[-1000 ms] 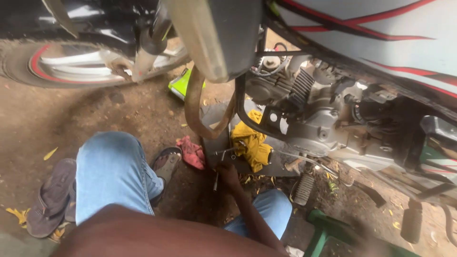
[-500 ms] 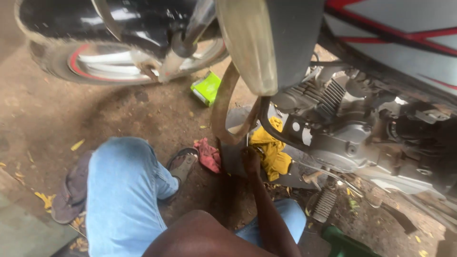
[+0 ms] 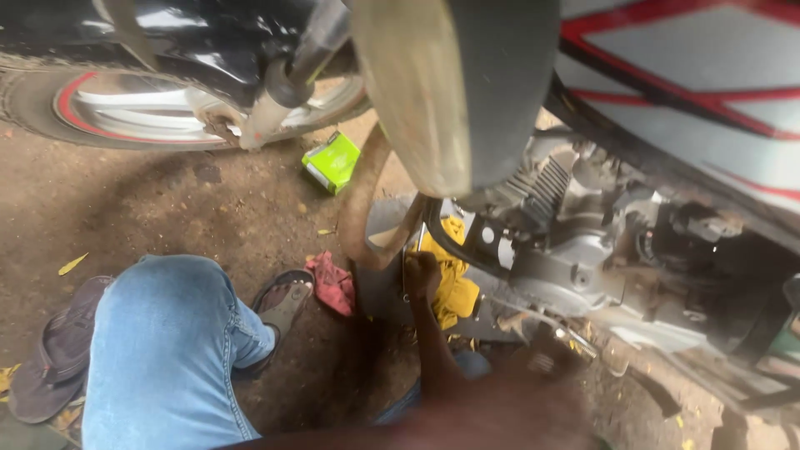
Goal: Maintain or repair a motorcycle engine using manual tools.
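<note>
your right hand (image 3: 421, 275) is clenched on a thin metal tool (image 3: 405, 275) just beside the yellow rag (image 3: 454, 287) under the engine (image 3: 575, 250); your left hand is out of view. farther off, a green box (image 3: 332, 162) lies on the dirt floor (image 3: 150, 208).

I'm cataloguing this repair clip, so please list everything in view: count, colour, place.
Motorcycle engine: one, grey metal, right of centre.
Front wheel: one, silver with red rim stripe, top left.
Curved exhaust pipe: one, brownish, centre.
Small cardboard box: one, green, on the dirt below the wheel.
Crumpled rag: one, red, on the ground at centre.
Yellow cloth: one, under the engine.
Loose sandal: one, brown, bottom left.
Knee in blue jeans: one, lower left.
Hand: one, at the engine's underside; which hand is unclear.
</note>
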